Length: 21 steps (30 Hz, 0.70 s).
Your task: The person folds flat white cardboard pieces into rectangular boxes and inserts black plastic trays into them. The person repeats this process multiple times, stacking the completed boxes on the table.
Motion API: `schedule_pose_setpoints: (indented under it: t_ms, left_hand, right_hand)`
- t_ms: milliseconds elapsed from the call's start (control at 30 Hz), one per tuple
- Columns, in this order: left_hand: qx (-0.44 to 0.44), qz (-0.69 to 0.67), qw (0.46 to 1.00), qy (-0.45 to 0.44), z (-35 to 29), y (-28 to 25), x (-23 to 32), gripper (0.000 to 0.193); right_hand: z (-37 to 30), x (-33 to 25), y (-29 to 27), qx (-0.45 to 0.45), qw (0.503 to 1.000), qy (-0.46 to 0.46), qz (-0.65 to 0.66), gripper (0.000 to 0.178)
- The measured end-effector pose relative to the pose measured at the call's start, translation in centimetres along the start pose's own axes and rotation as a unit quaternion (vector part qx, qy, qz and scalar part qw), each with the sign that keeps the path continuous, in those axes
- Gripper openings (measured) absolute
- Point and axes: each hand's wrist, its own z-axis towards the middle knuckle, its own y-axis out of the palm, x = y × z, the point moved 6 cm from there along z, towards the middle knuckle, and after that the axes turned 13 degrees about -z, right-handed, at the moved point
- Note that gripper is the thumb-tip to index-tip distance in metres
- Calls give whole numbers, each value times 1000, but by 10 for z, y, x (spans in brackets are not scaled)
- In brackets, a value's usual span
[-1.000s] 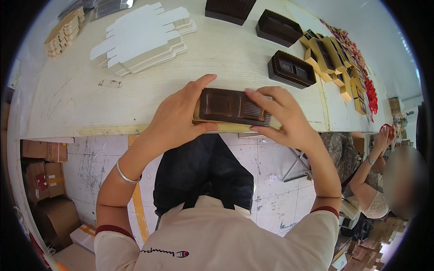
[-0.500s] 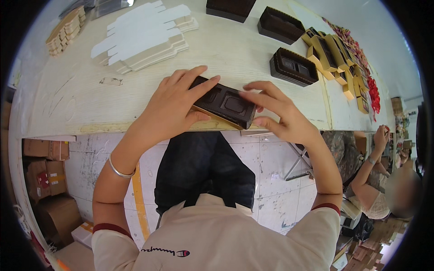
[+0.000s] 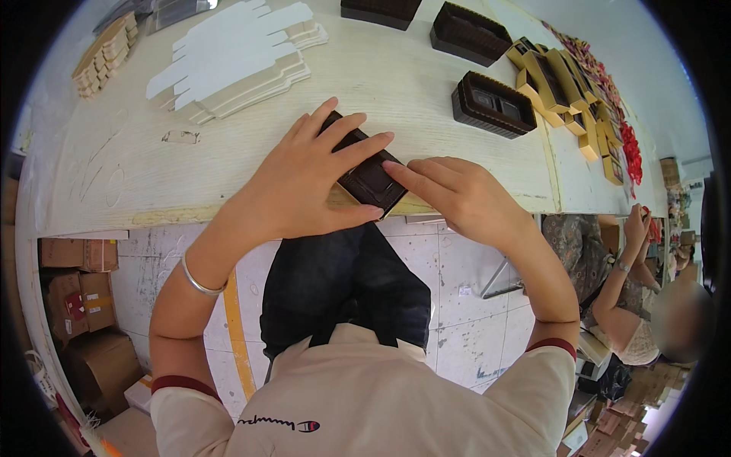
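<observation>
At the table's near edge lies a narrow box with a dark brown plastic tray (image 3: pixel 371 177) in it, slanting from far left to near right. My left hand (image 3: pixel 301 179) spans it with fingers spread, their tips over the far part and the thumb at the near end, gripping it. Those fingers hide much of the tray. My right hand (image 3: pixel 461 194) is on the right side, its fingers stretched out close together. Its index fingertip touches the tray's right edge; the right thumb is hidden.
A stack of flat white die-cut cartons (image 3: pixel 228 57) lies far left, beside a bundle of folded card strips (image 3: pixel 106 55). Stacked brown trays (image 3: pixel 495 105) stand to the right. Beyond are gold boxes (image 3: pixel 552 84) and red ribbon (image 3: pixel 629 156). Another person's arm (image 3: pixel 615 282) shows at far right.
The box with its tray has turned clockwise to a steeper slant. My right hand has gone from around its right end to fingertips on its edge. My left thumb has reached to the near end.
</observation>
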Motion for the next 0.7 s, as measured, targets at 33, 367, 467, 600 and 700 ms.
schedule_pose_setpoints:
  t_ms: [33, 367, 467, 600, 700]
  left_hand:
    - [-8, -15, 1000, 8, 1, 0, -2, 82]
    - [-31, 66, 997, 16, -2, -3, 2, 91]
    - [0, 109, 994, 7, -12, -3, 9, 92]
    - [-27, 68, 997, 8, -12, 2, 10, 98]
    - [-73, 138, 988, -13, -7, 3, 10, 97]
  right_hand:
    - [-2, 0, -1, 9, 1000, -1, 4, 50]
    - [15, 3, 5, -83, 994, -2, 67, 46]
    - [5, -20, 8, -35, 998, 45, -11, 58]
    - [-7, -39, 37, 6, 987, 146, -60, 67]
    - [-8, -38, 41, 60, 984, 166, -38, 62]
